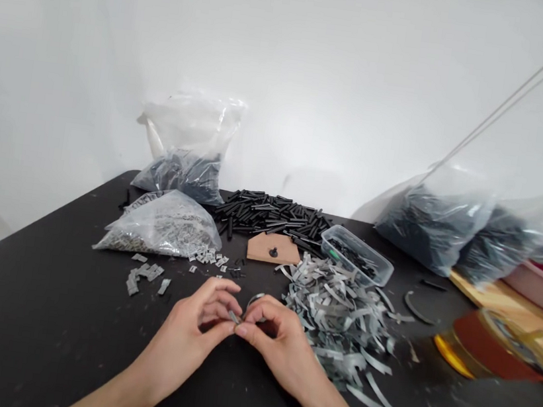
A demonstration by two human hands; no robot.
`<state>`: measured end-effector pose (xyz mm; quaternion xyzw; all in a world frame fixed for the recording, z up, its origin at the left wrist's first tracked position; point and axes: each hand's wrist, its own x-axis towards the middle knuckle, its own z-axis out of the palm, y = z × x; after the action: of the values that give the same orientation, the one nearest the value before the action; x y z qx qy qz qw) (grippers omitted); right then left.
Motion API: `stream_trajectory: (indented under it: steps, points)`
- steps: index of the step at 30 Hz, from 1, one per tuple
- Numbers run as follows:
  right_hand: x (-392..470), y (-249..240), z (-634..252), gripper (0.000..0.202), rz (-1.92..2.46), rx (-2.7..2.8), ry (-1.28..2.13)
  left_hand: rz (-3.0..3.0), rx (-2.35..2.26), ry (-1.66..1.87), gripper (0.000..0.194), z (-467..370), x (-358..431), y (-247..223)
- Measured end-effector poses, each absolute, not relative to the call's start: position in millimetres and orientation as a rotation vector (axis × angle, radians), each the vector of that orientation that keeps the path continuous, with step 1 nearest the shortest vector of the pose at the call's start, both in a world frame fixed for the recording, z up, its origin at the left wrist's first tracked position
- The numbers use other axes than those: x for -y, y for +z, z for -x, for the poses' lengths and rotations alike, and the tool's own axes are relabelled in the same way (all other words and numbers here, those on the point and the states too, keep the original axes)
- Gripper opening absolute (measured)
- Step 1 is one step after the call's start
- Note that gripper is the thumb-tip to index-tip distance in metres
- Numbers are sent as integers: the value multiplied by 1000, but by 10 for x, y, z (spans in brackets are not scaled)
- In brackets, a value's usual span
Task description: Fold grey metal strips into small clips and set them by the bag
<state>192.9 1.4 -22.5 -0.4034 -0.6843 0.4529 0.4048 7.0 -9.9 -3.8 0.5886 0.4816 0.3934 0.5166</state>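
Observation:
Above the near middle of the table, my left hand and my right hand meet at the fingertips. Pinched in my left hand is a small grey piece, mostly covered by fingers. A curled grey strip loops up from the closed fingers of my right hand. Just right of that hand lies a heap of similar grey strips. Several flat grey pieces are scattered to the left. Straight ahead of my hands is a tan block bearing a black knob.
Black tubes are heaped behind the block. A clear plastic box holds small black parts. Bags stand at left and right; another holds grey pieces. Far right are a tape roll, wooden board and pink basin.

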Motion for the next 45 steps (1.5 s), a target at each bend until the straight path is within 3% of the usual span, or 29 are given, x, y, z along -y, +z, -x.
stream_trajectory:
  steps: [5, 23, 33, 45]
  points:
    - [-37, -219, -1943, 21, 1038, 1659, 1193, -1559, -1201, 915, 46, -56, 147, -54]
    - [-45, -220, -1959, 25, 870, 1590, 1479, -1519, -1138, 936, 39, -21, 102, 13]
    - [-38, -143, -1983, 27, 806, 1469, 1653, -1745, -1099, 787, 21, 32, 32, 57]
    - [-41, -159, -1986, 32, 863, 1399, 1767, -1714, -1113, 738, 14, 35, 13, 64]
